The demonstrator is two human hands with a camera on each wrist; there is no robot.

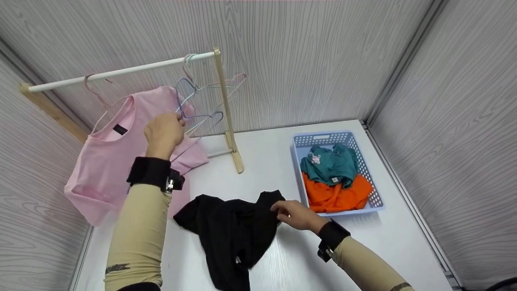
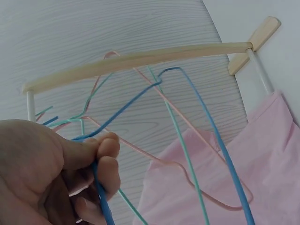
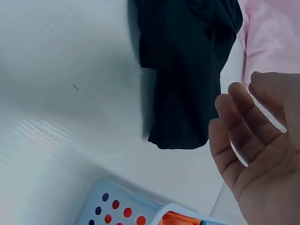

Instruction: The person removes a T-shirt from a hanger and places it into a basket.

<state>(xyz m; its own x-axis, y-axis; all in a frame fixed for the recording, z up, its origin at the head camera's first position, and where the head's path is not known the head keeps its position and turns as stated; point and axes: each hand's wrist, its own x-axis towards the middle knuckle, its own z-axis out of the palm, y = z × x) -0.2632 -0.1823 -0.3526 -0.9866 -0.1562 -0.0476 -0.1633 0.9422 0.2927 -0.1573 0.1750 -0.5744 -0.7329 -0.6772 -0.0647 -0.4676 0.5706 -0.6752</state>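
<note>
Blue wire is what the left hand point(image 1: 163, 133) pinches: a blue hanger point(image 2: 206, 140) taken between thumb and curled fingers near its neck, up at the rail point(image 1: 121, 72). Its hook appears to sit among the other hangers' hooks, so lifting it straight up and clear before drawing it toward the body looks wise; a sideways pull could drag the neighbours along or snag the pink shirt point(image 1: 109, 161) hanging just behind the hand. A grip close to the neck, as now, keeps the frame from swinging.

The right hand point(image 1: 297, 214) lies relaxed, fingers straight, its tips touching the edge of the black garment point(image 1: 232, 230) crumpled on the table point(image 1: 404, 234) below and left of it. It holds nothing. Finding the collar there would make the hanger easier to slip in.

Counted: one rail on its wooden stand, one pink shirt on a pink hanger point(image 1: 95, 95), and about three bare hangers by the left hand, blue, green point(image 2: 185, 150) and pink, though the tangle makes this unsure. One basket point(image 1: 375, 202) sits just right of the right hand, with two garments in it, teal point(image 1: 331, 163) over orange point(image 1: 335, 196). One black garment lies loose.
</note>
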